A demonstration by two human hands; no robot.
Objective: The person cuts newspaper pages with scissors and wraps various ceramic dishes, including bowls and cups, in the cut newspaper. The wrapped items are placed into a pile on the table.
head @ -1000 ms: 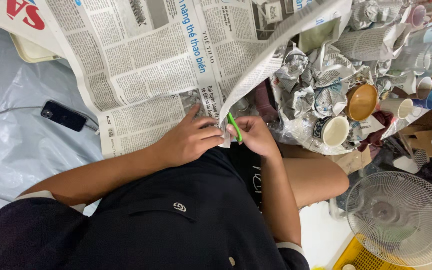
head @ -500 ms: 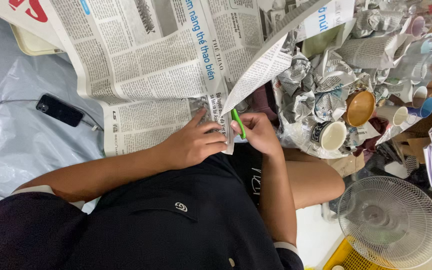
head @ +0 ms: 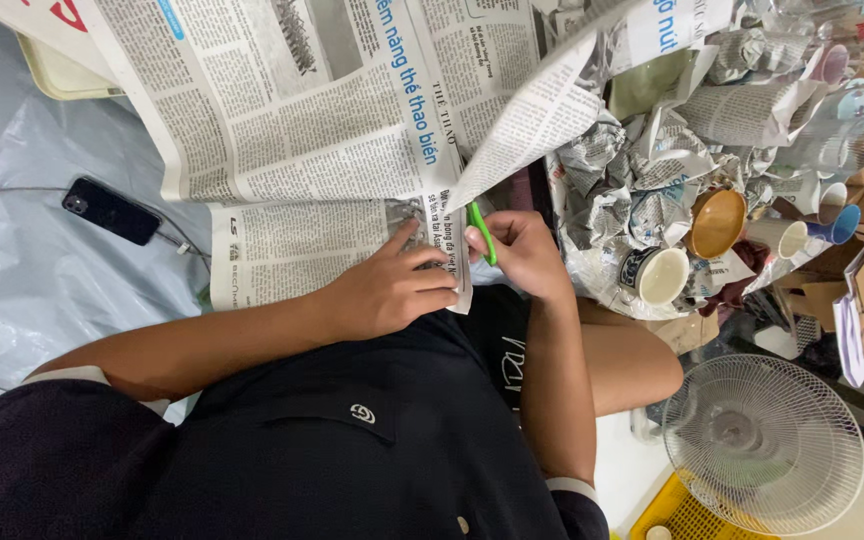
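A large newspaper sheet (head: pixel 302 130) lies spread in front of me over my lap. My left hand (head: pixel 392 290) lies flat on its lower edge, fingers spread, and holds the paper down. My right hand (head: pixel 524 252) is closed around a thin green tool (head: pixel 482 232) whose tip sits at the paper's edge, just right of my left fingertips. From that spot a loose strip of newspaper (head: pixel 542 110) lifts up and away to the right.
A black phone (head: pixel 110 210) with a cable lies on grey plastic sheeting (head: pixel 22 290) at the left. To the right is a pile of newspaper-wrapped items and bowls, among them a brown bowl (head: pixel 717 222) and a white cup (head: pixel 662 275). A white fan (head: pixel 762 440) stands at the lower right above a yellow crate (head: pixel 687 515).
Both hands stay at the same spot on the paper's edge. The green tool has edged slightly further up along the paper. The view has shifted a little.
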